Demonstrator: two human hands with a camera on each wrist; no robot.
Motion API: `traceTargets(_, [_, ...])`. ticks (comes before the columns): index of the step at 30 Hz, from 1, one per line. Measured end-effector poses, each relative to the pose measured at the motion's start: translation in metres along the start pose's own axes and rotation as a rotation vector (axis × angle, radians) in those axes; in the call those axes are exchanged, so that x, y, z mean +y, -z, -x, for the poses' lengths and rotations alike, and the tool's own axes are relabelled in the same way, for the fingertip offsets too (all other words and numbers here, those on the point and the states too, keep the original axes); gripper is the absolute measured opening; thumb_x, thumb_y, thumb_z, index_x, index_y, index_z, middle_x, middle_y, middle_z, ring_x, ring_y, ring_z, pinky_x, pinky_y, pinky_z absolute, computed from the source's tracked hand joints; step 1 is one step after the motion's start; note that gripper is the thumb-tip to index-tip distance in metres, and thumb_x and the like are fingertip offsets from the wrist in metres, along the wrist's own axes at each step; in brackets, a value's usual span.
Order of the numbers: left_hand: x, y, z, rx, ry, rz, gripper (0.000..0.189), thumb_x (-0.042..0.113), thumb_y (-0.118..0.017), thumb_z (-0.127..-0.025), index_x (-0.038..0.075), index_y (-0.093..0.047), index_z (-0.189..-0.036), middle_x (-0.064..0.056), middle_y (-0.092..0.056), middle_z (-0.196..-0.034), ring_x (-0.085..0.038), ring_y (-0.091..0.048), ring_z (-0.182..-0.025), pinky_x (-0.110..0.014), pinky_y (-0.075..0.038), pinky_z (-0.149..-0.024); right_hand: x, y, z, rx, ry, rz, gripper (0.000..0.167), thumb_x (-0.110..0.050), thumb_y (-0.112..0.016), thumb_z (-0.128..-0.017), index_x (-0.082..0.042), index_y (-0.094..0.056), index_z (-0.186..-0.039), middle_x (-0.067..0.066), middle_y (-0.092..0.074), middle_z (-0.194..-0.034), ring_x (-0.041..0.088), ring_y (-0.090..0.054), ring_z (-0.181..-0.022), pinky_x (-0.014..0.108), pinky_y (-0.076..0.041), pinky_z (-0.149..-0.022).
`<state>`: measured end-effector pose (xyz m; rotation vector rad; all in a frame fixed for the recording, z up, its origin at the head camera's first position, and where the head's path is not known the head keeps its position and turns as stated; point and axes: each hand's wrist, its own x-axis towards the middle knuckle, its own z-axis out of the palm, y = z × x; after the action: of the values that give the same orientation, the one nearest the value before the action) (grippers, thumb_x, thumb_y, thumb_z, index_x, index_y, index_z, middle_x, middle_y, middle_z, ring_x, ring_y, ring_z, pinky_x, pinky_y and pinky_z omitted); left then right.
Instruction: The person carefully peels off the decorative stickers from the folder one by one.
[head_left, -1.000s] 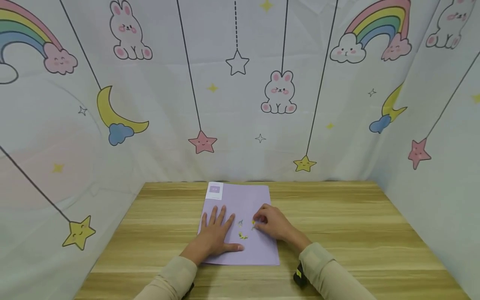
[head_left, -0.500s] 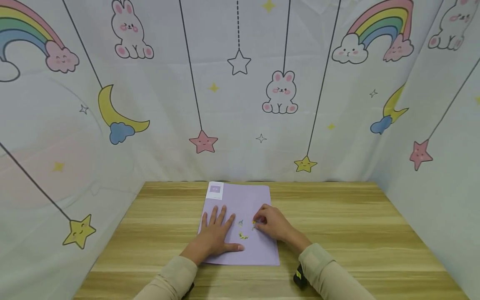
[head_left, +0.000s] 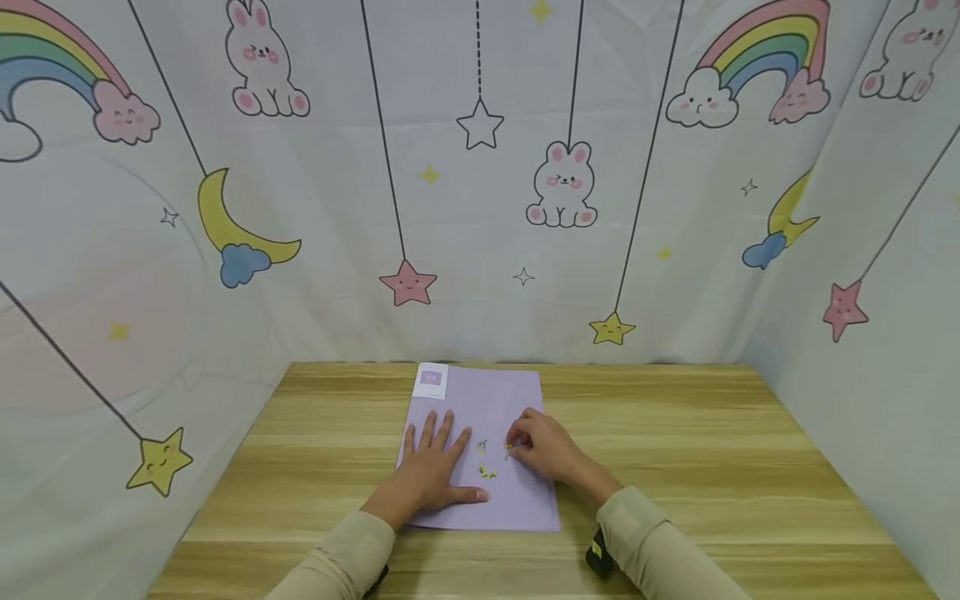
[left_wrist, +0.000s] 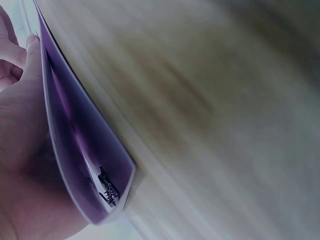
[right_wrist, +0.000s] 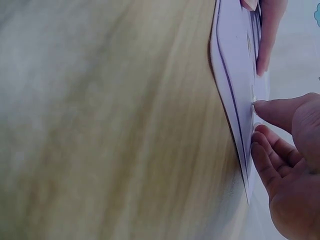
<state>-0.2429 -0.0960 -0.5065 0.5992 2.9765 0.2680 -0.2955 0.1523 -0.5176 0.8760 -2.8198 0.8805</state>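
Folder (head_left: 498, 396), purple, lies under left hand (head_left: 429, 473), fingers spread flat; 1 yellow decoration (head_left: 508, 447) sits at bent fingertips of right hand (head_left: 549, 446); whether pinched, I cannot tell.

I assess this place as a small screened booth (head_left: 330, 325), with a nursery look. White cloth (head_left: 480, 225) hangs behind the table (head_left: 675, 433) and along its left and right sides; the creases I note mark it as fabric. Its prints are childlike: a rabbit (head_left: 561, 190) and a pink star (head_left: 408, 284) behind the table, a yellow star (head_left: 160, 462) to its left, rainbows (head_left: 750, 37) high above its level. The table's top is wood-grained, and on it lies a folder (head_left: 495, 396), plain stationery. Whether a home or a studio houses the booth, I cannot determine.
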Motion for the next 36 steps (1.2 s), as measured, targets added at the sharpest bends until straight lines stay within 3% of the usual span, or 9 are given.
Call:
traceTargets(20, [0.0025, 0.0007, 0.0014, 0.005, -0.011, -0.012, 0.111, 0.08, -0.068, -0.085, 0.01, -0.038, -0.165, -0.027, -0.018, -0.173, -0.051, -0.009, -0.159, -0.074, -0.01, -0.122, -0.0042, -0.0001, 0.0003, 0.006, 0.059, 0.02, 0.021, 0.003, -0.077, -0.088, -0.014, -0.064, -0.088, -0.007, -0.056, -0.083, 0.013, -0.051, -0.081, 0.033, -0.045, -0.075])
traceTargets(36, [-0.0007, 0.0008, 0.0015, 0.005, -0.017, 0.017, 0.109, 0.077, -0.07, -0.086, 0.008, -0.037, -0.165, -0.029, -0.016, -0.172, -0.054, -0.007, -0.159, -0.074, -0.007, -0.121, -0.0052, -0.0026, -0.0011, 0.02, 0.063, -0.052, 0.016, 0.007, -0.074, -0.09, -0.006, -0.071, -0.099, 0.001, -0.066, -0.087, 0.016, -0.057, -0.083, 0.034, -0.05, -0.078])
